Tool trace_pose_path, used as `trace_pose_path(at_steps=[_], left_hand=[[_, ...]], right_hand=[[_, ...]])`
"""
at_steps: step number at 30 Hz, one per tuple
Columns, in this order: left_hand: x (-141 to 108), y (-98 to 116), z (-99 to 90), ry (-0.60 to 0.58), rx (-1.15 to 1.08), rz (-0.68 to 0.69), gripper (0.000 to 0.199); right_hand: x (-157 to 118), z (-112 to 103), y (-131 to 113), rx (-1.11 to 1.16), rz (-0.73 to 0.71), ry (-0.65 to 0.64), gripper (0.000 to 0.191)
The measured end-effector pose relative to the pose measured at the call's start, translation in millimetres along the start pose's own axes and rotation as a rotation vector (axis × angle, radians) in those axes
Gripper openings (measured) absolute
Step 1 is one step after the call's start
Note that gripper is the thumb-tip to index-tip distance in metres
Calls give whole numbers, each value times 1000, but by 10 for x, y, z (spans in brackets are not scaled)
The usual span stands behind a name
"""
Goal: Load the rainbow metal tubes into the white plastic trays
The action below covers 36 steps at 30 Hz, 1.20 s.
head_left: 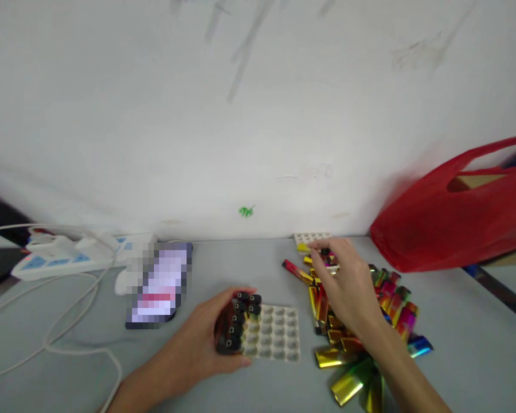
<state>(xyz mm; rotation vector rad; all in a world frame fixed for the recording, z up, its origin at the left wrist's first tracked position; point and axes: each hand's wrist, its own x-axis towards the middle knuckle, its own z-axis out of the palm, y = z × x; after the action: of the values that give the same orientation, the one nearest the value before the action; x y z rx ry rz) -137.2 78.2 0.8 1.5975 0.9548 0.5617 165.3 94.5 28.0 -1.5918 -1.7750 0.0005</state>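
Observation:
My left hand [198, 335] curls around the left side of a pale tray [279, 332] with rows of small cups. Its fingers and thumb close round several shiny tubes with black ends [236, 330], which stand upright in the tray's left columns. The other cups there hold nothing. Over on the right, my right hand [348, 287] is above a pile of loose metallic tubes [344, 355] in gold, red, green and purple. Thumb and forefinger pinch a small yellow piece, apparently the end of a yellow tube [303, 248]; the rest is hidden.
A second pale tray [312, 237] lies against the wall behind my right hand. At the right stands a red bag [464, 212]. On the left are a phone [161, 287], a white power strip [81, 258] and loose white cables [49, 338].

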Motion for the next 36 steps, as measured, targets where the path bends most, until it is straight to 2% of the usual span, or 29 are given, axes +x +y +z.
trace_pose_path(at_steps=[3,5,9,14,20,27,34,36], left_hand=[[17,-1,0,39,-38,-3,86],[28,-27,-3,55,-53,-2,87],[39,-99,-12,53,-47,-9,93],[48,-112,-17,52,-38,-14,95],[62,-73,-17,66,-5,19,91],[45,-88,-5,64,14,20,92],[41,-89,-16,87,33,34,91],[38,-89,-17,83,17,34,89]], right_hand=[[-56,-75,-232,501,51,-142,16],[-101,-115,-347,633,38,-277,18],[-151,-140,-438,727,-2,-464,9],[-161,-88,-406,615,-76,-551,17],[-167,-23,-435,492,-295,-488,16],[-219,-13,-495,491,-388,-441,10],[-299,69,-540,409,-429,-349,29],[-301,87,-544,391,-396,-281,28]])
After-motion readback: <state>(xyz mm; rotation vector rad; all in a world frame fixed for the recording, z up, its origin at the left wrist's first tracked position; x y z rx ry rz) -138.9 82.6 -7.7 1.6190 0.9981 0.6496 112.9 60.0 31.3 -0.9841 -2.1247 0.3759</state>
